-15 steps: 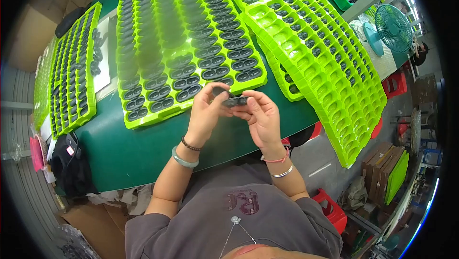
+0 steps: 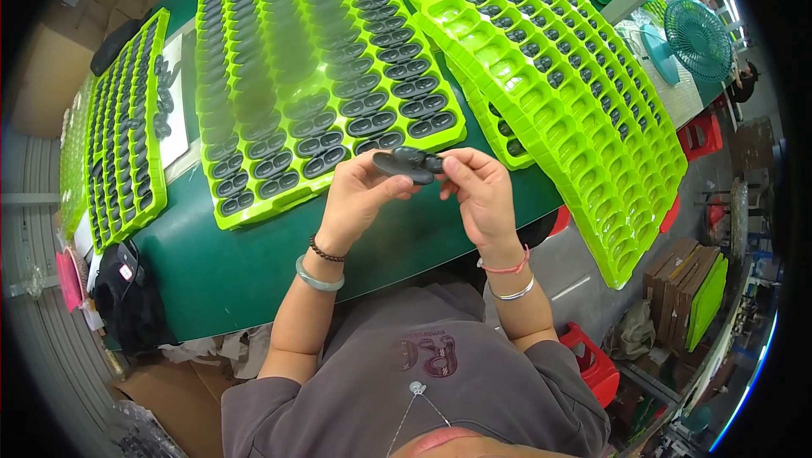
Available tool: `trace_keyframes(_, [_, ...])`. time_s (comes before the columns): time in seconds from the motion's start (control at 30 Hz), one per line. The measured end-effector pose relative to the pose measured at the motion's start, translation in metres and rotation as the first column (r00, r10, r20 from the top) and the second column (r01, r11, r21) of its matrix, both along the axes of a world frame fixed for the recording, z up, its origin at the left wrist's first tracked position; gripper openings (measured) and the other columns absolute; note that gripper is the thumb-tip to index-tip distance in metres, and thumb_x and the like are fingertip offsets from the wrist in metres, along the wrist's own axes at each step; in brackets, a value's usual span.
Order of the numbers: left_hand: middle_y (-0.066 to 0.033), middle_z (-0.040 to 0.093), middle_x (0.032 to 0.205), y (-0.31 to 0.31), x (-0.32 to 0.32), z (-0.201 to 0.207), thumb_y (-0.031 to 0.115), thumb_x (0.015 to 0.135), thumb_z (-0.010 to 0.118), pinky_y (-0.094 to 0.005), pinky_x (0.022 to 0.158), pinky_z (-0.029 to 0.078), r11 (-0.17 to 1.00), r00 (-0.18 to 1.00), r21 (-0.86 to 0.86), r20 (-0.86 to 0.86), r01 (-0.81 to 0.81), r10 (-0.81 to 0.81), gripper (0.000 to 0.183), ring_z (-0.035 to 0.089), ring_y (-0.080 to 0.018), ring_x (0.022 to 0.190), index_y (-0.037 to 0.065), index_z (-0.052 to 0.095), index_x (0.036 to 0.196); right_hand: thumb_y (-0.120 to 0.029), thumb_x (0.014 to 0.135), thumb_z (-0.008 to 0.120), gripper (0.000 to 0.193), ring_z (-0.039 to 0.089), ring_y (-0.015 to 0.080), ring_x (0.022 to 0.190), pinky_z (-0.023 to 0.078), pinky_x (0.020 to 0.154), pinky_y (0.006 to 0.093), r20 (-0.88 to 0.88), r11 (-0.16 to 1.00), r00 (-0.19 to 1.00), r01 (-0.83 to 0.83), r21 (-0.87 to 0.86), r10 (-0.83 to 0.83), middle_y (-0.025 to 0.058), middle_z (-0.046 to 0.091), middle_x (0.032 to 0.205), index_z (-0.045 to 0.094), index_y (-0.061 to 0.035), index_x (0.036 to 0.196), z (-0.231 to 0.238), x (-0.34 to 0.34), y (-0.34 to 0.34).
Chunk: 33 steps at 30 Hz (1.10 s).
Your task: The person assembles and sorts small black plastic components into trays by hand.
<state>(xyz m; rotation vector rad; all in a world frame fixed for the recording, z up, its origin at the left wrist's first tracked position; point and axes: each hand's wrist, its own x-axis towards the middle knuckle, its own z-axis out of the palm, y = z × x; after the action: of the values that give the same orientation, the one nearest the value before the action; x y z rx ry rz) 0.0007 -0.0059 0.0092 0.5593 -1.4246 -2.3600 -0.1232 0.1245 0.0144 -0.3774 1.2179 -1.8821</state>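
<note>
Pinching dark part [image 2: 410, 164], fingers [image 2: 461, 174] curled

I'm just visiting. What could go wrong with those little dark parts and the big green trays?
The dark parts are held up between the left hand and right hand, so one might slip and drop. The green tray at the right overlaps a lower tray and juts past the table, so a bump could perhaps tip it.
</note>
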Motion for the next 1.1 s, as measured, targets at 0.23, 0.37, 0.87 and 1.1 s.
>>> trace_keyframes(0.23, [-0.0069, 0.065, 0.089, 0.002, -0.001, -0.006, 0.002, 0.077, 0.068, -0.0231, 0.069, 0.051, 0.997, 1.000, -0.078, -0.014, 0.027, -0.028, 0.025, 0.063, -0.0126, 0.078, -0.002, 0.059, 0.100, -0.003, 0.081, 0.064, 0.009, 0.058, 0.0114, 0.080, 0.047, 0.073, 0.0235, -0.172, 0.998, 0.984, 0.054, -0.017, -0.056, 0.0067, 0.062, 0.090, 0.064, 0.0035, 0.086, -0.007, 0.012, -0.006])
trace_keyframes(0.37, [-0.0066, 0.064, 0.091, 0.002, 0.001, -0.006, 0.001, 0.077, 0.068, -0.0227, 0.069, 0.052, 0.999, 1.000, -0.034, -0.016, -0.013, 0.013, 0.028, 0.062, -0.0116, 0.079, -0.002, 0.059, 0.103, -0.002, 0.076, 0.067, 0.011, 0.061, 0.0179, 0.080, 0.048, 0.071, 0.0249, -0.840, 0.978, 0.526, 0.207, -0.027, -0.134, 0.0098, 0.062, 0.089, 0.064, -0.0004, 0.086, -0.004, 0.018, -0.005])
trace_keyframes(0.87, [-0.0072, 0.063, 0.095, 0.002, 0.001, 0.000, 0.001, 0.082, 0.062, -0.0251, 0.075, 0.052, 0.994, 1.000, -0.108, 0.002, 0.017, -0.017, 0.028, 0.062, -0.0126, 0.085, -0.004, 0.056, 0.109, -0.004, 0.078, 0.065, 0.011, 0.062, 0.0233, 0.084, 0.048, 0.071, 0.0293, -0.864, 0.988, 0.499, 0.089, 0.123, 0.062, 0.0132, 0.063, 0.093, 0.062, 0.0013, 0.086, 0.002, 0.007, 0.001])
trace_keyframes(1.1, [-0.0093, 0.063, 0.094, 0.010, -0.001, -0.006, 0.004, 0.087, 0.053, -0.0260, 0.074, 0.053, 0.979, 0.997, -0.195, 0.040, -0.054, 0.063, 0.024, 0.063, -0.0154, 0.084, -0.005, 0.057, 0.109, -0.004, 0.079, 0.064, 0.013, 0.065, 0.0205, 0.074, 0.051, 0.064, 0.0285, -0.586, 0.978, 0.810, 0.130, 0.162, -0.010, 0.0122, 0.063, 0.087, 0.064, 0.0016, 0.090, -0.002, 0.017, -0.003])
